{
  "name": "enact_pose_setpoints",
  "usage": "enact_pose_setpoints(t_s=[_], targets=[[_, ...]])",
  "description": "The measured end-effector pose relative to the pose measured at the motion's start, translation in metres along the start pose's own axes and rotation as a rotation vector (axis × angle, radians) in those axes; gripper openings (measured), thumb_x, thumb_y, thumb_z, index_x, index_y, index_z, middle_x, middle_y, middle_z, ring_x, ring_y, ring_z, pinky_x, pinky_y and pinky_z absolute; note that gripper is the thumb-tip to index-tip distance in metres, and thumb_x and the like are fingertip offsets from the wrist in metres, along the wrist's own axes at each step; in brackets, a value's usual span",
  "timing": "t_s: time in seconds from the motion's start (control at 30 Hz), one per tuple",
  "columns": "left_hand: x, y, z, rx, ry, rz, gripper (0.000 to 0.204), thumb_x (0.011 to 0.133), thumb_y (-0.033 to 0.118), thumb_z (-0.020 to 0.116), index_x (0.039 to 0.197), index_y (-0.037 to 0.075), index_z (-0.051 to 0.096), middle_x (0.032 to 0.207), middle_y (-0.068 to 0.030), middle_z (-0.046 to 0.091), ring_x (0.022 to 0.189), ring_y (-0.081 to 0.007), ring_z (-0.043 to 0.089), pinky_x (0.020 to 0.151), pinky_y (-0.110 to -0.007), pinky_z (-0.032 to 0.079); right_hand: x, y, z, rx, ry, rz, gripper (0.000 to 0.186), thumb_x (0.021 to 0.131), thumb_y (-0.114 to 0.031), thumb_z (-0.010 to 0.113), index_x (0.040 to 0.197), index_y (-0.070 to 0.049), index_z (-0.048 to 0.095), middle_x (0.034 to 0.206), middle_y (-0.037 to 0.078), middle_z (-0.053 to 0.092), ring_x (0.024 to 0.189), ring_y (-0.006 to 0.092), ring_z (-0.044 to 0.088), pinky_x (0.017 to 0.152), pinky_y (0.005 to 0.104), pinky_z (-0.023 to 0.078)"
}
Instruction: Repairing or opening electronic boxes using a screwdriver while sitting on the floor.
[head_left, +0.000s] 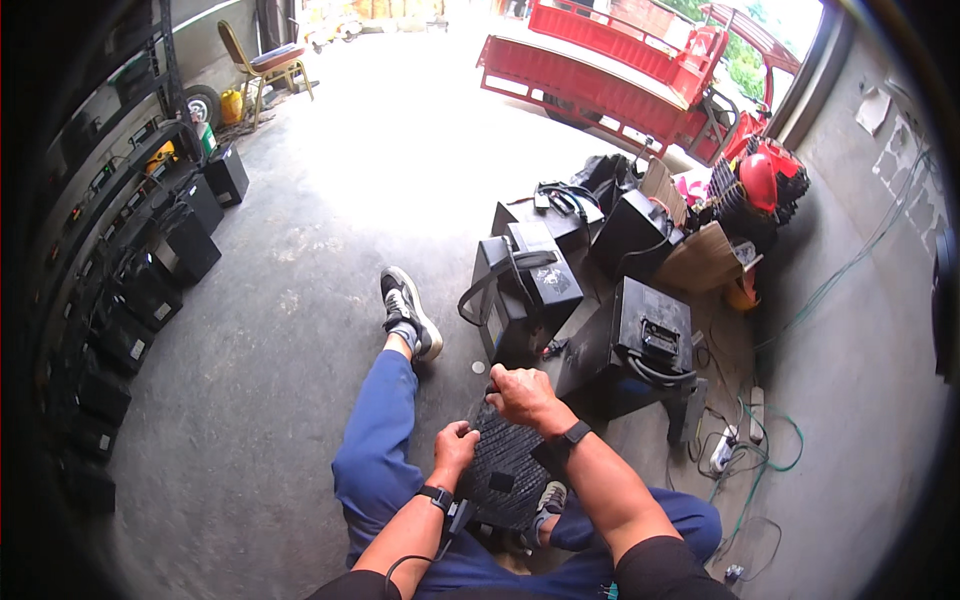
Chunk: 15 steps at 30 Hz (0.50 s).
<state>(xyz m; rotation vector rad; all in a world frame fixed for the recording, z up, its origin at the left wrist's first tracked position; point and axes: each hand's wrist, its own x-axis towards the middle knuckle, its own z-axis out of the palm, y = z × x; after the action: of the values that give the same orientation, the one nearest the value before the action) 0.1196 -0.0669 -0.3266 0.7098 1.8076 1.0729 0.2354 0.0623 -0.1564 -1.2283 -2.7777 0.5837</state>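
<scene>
A black ribbed slab-like object (508,452), with a small dark square patch on it, lies between my legs. My right hand (525,395) is closed at its far edge, the fingers curled in. My left hand (456,447) is closed beside its left edge, with thumb and fingers together. What either hand pinches is too small or hidden to make out. A dark band sits on each wrist. A black cable (415,557) runs by my left forearm to a small dark piece near the wrist.
Black battery-like cases (530,290) stand ahead, and another case with a coiled cable (640,345) is at the right. A power strip (723,450) and loose green wires lie by the right wall. Similar cases (180,245) line the left shelves. A red cargo tricycle (600,80) stands at the doorway.
</scene>
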Motion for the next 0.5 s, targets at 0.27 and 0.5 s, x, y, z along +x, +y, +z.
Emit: enact_pose_setpoints(t_s=[0.27,0.5], targets=[[0.014,-0.010,-0.002,-0.110,-0.013,0.005,0.043,0.080,0.013,0.074,0.117,-0.007,0.065,0.109,-0.0192,0.071,0.100,-0.0240,0.069,0.090,-0.033,0.053,0.007,0.001,0.006,-0.014,0.037,0.030,0.031,0.083,-0.027,0.073,0.095,-0.004,0.057,0.086,0.018,0.071,0.085,0.0386,0.070,0.072,0.0480,0.055],[0.006,0.000,-0.009,-0.077,-0.029,-0.019,0.043,0.081,0.009,0.074,0.118,-0.008,0.064,0.110,-0.0155,0.070,0.097,-0.0212,0.067,0.087,-0.031,0.052,0.013,-0.015,-0.009,-0.165,-0.102,0.032,0.041,0.082,-0.037,0.075,0.103,-0.003,0.063,0.091,0.016,0.073,0.090,0.0327,0.071,0.075,0.0429,0.056]])
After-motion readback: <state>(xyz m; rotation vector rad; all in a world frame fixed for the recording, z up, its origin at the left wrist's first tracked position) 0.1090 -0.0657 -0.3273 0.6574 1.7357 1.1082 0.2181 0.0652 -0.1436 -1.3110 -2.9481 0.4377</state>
